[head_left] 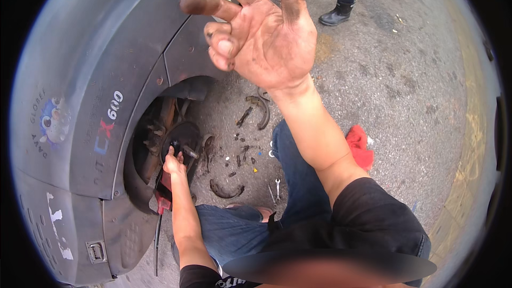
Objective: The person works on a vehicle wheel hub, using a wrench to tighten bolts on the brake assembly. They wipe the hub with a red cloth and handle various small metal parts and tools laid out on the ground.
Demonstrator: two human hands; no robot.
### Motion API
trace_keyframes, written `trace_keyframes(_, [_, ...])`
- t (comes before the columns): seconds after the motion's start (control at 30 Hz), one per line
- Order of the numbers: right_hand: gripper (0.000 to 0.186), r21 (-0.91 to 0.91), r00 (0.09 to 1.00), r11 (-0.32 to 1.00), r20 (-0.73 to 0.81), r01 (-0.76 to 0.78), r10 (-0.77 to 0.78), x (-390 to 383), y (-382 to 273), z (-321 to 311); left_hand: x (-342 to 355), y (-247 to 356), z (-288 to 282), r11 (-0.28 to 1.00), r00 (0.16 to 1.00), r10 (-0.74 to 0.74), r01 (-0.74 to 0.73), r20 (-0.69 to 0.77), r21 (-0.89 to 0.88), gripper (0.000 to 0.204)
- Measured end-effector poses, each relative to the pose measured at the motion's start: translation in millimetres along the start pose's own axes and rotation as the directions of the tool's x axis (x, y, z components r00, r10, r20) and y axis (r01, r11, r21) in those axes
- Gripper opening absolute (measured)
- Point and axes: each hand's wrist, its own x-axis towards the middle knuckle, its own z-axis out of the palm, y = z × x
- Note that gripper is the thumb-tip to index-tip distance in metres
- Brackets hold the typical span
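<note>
My right hand (269, 45) is raised in front of me with the palm showing. Its dirt-smudged fingers are spread and nothing is in them. Low in the wheel well of the grey vehicle (122, 128), my left hand (174, 164) is at a round dark brake backing plate (186, 134). Its fingers are bent against a small dark part near the plate's centre, too dark to name. A metal spindle (191, 152) sticks out beside that hand. Under the plate stands a red jack (164, 202) with a long dark bar (157, 240).
Curved brake shoes (228, 190) and several small dark parts lie on the asphalt between the wheel well and my legs. A wrench (277, 188) lies near my knee. A red cloth (359, 148) rests right of my leg. Another person's black boot (337, 15) shows at the top.
</note>
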Motion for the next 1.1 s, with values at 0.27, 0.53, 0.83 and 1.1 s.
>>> trace_keyframes(0.27, [0.101,-0.346,0.995,0.935,0.040,-0.075,0.095,2.5,37.3,72.3,10.9,-3.9,-4.6,0.999,0.998,0.029,-0.030,0.055,0.033,0.033])
trace_keyframes(0.53, [0.078,-0.315,0.969,0.917,-0.052,-0.246,0.242,0.1,89.6,55.1,-5.3,2.5,-3.5,0.999,0.995,0.005,-0.001,0.099,-0.036,0.021])
trace_keyframes(0.83, [0.055,-0.713,0.785,0.392,-0.365,-0.581,0.500,-14.7,182.7,-27.4,-8.8,3.5,-1.8,0.999,0.996,0.013,-0.017,0.090,0.042,0.022])
trace_keyframes(1.1, [0.035,-0.783,0.452,-0.615,-0.585,-0.098,0.673,-57.9,273.4,-136.2,0.2,-8.0,-3.0,0.996,0.995,0.082,-0.079,0.061,-0.049,0.020])
